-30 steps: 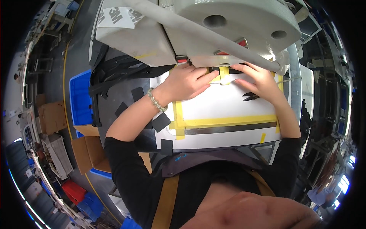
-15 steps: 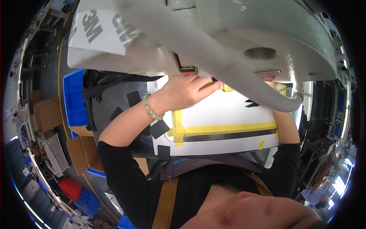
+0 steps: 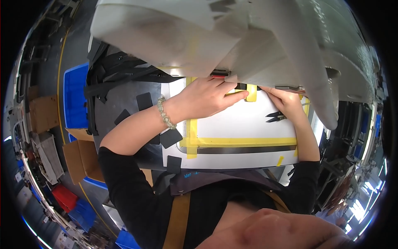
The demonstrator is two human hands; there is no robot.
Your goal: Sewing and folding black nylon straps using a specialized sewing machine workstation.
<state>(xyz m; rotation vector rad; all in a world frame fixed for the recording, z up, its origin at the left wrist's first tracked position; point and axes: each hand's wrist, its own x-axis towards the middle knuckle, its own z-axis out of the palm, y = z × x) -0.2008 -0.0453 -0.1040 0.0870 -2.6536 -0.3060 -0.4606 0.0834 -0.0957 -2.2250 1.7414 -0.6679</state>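
My left hand (image 3: 203,97), with a green bead bracelet (image 3: 165,114) at the wrist, lies flat on the white work surface (image 3: 232,122). Its fingers are stretched, their tips partly hidden below the pale machine head (image 3: 166,41). A narrow black strip (image 3: 241,86) shows between my two hands, beside a yellow piece (image 3: 251,93). From the right, my right hand (image 3: 286,103) is closed, its fingertips at the strip's other end. Small black snips (image 3: 275,117) point out by that hand; whether it holds them I cannot tell.
A pale, blurred tube (image 3: 309,62) hangs before the machine. Yellow tape (image 3: 244,142) frames the white surface. Black pads (image 3: 171,138) are stuck along its left side. Black straps (image 3: 128,72), a blue bin (image 3: 76,99) and a cardboard box (image 3: 85,159) stand at the left.
My right hand has come out from behind the tube toward the black strip. More of the yellow piece shows. My left hand has barely moved; the whole view has shifted with my head.
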